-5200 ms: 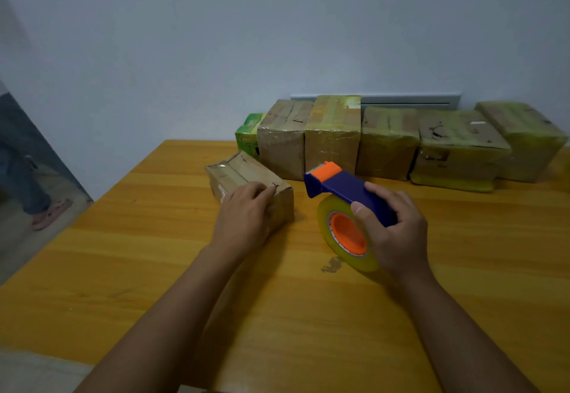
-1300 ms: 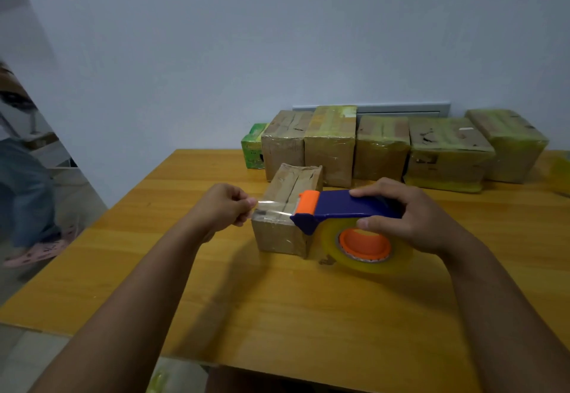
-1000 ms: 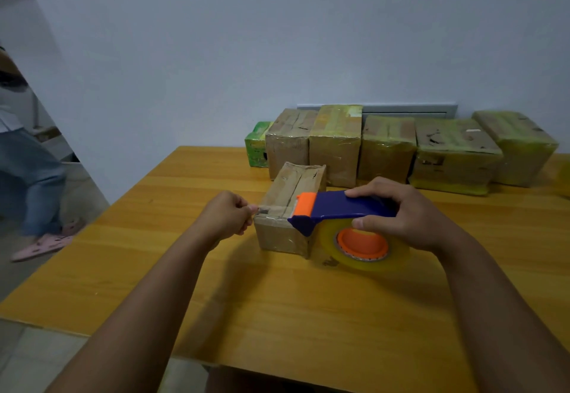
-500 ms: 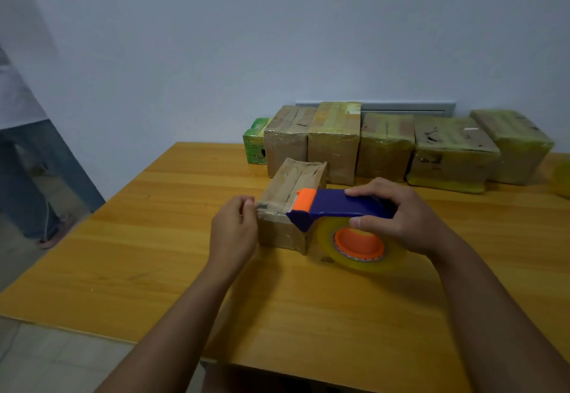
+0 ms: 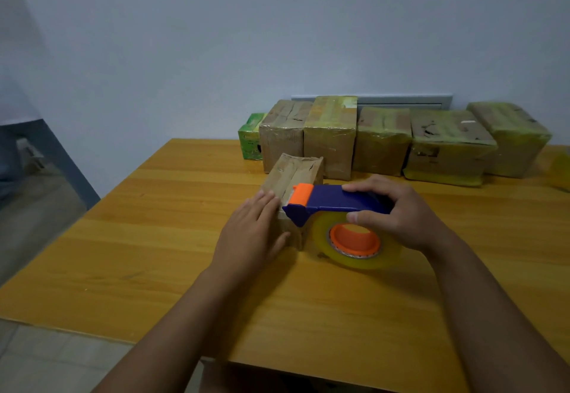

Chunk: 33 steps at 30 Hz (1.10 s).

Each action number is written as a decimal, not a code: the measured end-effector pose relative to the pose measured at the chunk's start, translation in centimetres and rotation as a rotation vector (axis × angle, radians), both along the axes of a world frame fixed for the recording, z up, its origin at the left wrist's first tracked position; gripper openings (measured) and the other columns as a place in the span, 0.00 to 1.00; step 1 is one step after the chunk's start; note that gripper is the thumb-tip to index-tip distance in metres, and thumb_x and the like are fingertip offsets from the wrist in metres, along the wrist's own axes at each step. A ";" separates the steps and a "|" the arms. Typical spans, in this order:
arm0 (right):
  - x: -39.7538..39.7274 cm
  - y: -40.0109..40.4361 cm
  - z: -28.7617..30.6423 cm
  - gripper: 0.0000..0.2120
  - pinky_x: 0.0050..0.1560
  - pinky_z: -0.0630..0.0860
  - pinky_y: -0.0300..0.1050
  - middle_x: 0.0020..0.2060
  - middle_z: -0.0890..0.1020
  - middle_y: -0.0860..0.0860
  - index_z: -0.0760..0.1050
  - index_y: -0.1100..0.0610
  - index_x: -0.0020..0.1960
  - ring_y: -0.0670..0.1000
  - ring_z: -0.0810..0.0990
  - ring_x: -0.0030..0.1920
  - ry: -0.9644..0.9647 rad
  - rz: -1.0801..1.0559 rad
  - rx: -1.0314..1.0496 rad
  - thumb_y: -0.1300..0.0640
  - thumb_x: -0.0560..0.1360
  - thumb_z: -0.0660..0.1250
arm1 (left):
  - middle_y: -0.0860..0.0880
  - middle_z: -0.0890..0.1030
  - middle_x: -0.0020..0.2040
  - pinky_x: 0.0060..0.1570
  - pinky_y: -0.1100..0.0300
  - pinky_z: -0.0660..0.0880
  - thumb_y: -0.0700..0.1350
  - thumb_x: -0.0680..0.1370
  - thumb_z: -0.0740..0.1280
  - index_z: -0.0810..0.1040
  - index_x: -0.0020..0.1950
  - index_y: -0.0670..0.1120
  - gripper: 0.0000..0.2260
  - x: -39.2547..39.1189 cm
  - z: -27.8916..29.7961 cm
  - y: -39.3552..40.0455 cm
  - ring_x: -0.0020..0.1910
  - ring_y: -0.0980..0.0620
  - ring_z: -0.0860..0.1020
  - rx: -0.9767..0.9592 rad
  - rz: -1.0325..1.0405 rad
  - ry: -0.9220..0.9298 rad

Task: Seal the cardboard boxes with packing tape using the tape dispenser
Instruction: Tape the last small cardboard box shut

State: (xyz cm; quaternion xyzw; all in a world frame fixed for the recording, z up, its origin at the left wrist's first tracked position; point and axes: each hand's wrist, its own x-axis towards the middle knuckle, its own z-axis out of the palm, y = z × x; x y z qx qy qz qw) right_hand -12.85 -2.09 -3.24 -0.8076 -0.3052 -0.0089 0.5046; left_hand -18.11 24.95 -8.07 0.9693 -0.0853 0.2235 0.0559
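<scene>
L hand (image 5: 251, 232) flat, fingers straight, pressing tape end onto small box (image 5: 293, 181) mid-table (image 5: 154, 238); R hand (image 5: 398, 210) gripping tape dispenser (image 5: 334, 203) at box's near edge — next prob needs dragging dispenser along top seam.

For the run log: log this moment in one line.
left hand: flat on small box | right hand: grips tape dispenser | stage: taping
</scene>
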 end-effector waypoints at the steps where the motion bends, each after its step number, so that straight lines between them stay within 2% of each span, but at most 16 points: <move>1: 0.0 0.0 0.0 0.21 0.42 0.74 0.33 0.52 0.77 0.45 0.77 0.42 0.59 0.42 0.77 0.49 0.005 0.005 0.005 0.46 0.66 0.73 | 0.46 0.71 0.72 0.71 0.53 0.58 0.62 0.77 0.62 0.70 0.72 0.46 0.29 0.1 -0.1 0.0 0.73 0.47 0.67 0.008 0.011 -0.007; 5: 0.0 0.0 0.0 0.21 0.42 0.74 0.34 0.52 0.77 0.45 0.77 0.42 0.59 0.43 0.78 0.49 0.018 0.004 0.002 0.45 0.66 0.73 | 0.44 0.77 0.66 0.67 0.50 0.67 0.61 0.78 0.57 0.75 0.67 0.44 0.27 0.4 -0.7 0.2 0.67 0.45 0.74 0.018 -0.003 -0.071; 7: 0.0 0.0 0.0 0.21 0.42 0.75 0.35 0.52 0.77 0.45 0.77 0.42 0.59 0.44 0.78 0.49 0.018 0.006 0.003 0.45 0.66 0.73 | 0.44 0.78 0.65 0.67 0.50 0.65 0.61 0.79 0.55 0.76 0.66 0.44 0.26 0.4 -0.7 0.3 0.67 0.46 0.74 0.034 -0.007 -0.105; 10: 0.1 0.0 0.1 0.21 0.44 0.75 0.35 0.52 0.77 0.46 0.78 0.43 0.59 0.44 0.78 0.49 0.020 0.008 0.020 0.46 0.66 0.73 | 0.44 0.77 0.66 0.67 0.51 0.61 0.61 0.83 0.47 0.77 0.66 0.42 0.29 0.4 -0.4 0.0 0.68 0.45 0.73 0.068 -0.035 -0.142; 11: 0.2 0.0 0.1 0.21 0.44 0.76 0.36 0.52 0.77 0.46 0.78 0.43 0.58 0.45 0.78 0.50 0.025 0.008 0.025 0.46 0.66 0.73 | 0.43 0.77 0.67 0.66 0.52 0.61 0.59 0.83 0.47 0.76 0.66 0.42 0.28 0.4 -0.4 -0.1 0.68 0.45 0.73 0.070 -0.058 -0.163; 14: 0.3 0.0 0.1 0.20 0.45 0.77 0.37 0.53 0.77 0.45 0.78 0.42 0.58 0.45 0.78 0.50 0.030 0.013 0.025 0.46 0.66 0.73 | 0.44 0.77 0.65 0.61 0.55 0.64 0.52 0.80 0.63 0.76 0.66 0.44 0.19 0.5 -0.8 -0.1 0.63 0.45 0.74 0.056 -0.112 -0.212; 16: 0.3 0.1 0.1 0.20 0.44 0.76 0.36 0.53 0.78 0.45 0.78 0.42 0.58 0.44 0.78 0.50 0.029 0.013 0.026 0.46 0.66 0.73 | 0.45 0.79 0.62 0.58 0.56 0.66 0.50 0.77 0.67 0.78 0.63 0.45 0.17 0.8 -1.1 0.2 0.61 0.46 0.75 0.061 -0.120 -0.219; 20: 0.1 0.1 0.1 0.21 0.44 0.76 0.35 0.53 0.77 0.45 0.78 0.42 0.58 0.44 0.78 0.50 0.024 0.003 0.020 0.45 0.66 0.73 | 0.47 0.80 0.60 0.53 0.56 0.68 0.49 0.77 0.68 0.80 0.60 0.45 0.14 1.2 -1.1 0.6 0.57 0.47 0.77 0.089 -0.096 -0.225; 24: -0.2 -0.3 -0.5 0.22 0.42 0.74 0.34 0.52 0.77 0.44 0.78 0.42 0.59 0.43 0.78 0.50 0.040 -0.009 0.027 0.44 0.65 0.74 | 0.47 0.80 0.60 0.54 0.55 0.69 0.50 0.78 0.66 0.79 0.62 0.46 0.15 1.4 -1.1 0.8 0.58 0.47 0.77 0.117 -0.109 -0.237; 27: -0.5 -1.4 -0.7 0.24 0.43 0.73 0.32 0.52 0.78 0.41 0.79 0.40 0.57 0.42 0.77 0.51 0.029 -0.040 0.041 0.39 0.62 0.74 | 0.47 0.80 0.59 0.52 0.55 0.71 0.52 0.78 0.63 0.79 0.61 0.47 0.15 1.2 -0.8 1.9 0.57 0.47 0.77 0.104 -0.081 -0.234; 29: -0.7 -2.4 -0.6 0.25 0.44 0.73 0.31 0.53 0.79 0.41 0.79 0.41 0.57 0.42 0.77 0.52 0.017 -0.048 0.037 0.37 0.62 0.72 | 0.47 0.80 0.59 0.51 0.54 0.71 0.50 0.77 0.66 0.80 0.60 0.47 0.14 1.2 -0.7 2.8 0.56 0.46 0.78 0.104 -0.049 -0.235; 33: -0.8 -2.7 -0.8 0.21 0.44 0.72 0.31 0.53 0.78 0.41 0.79 0.41 0.57 0.41 0.77 0.51 0.018 -0.034 -0.002 0.43 0.65 0.73 | 0.47 0.79 0.60 0.51 0.52 0.71 0.49 0.76 0.68 0.78 0.62 0.46 0.16 1.2 -0.9 2.9 0.56 0.44 0.78 0.087 -0.022 -0.204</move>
